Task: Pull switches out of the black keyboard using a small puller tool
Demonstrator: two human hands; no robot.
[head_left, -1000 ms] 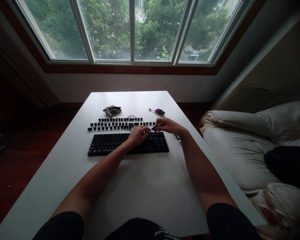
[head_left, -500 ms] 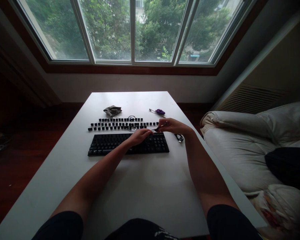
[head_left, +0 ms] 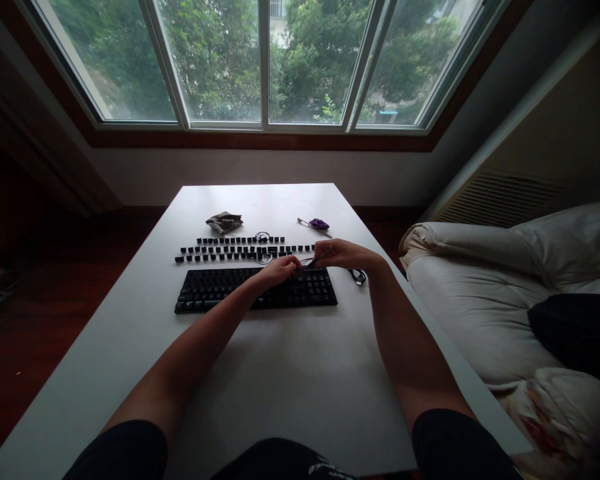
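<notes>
Right hand pinched tool; left hand bunched fingers, hold unclear; keycaps rowed far of keyboard, likely for order.

We read no text anywhere; the white lettering on the dark shirt is too blurred for us.

Ahead of me, white-framed glass window showed green leafy trees; cream padded sofa stood at my right.
</notes>
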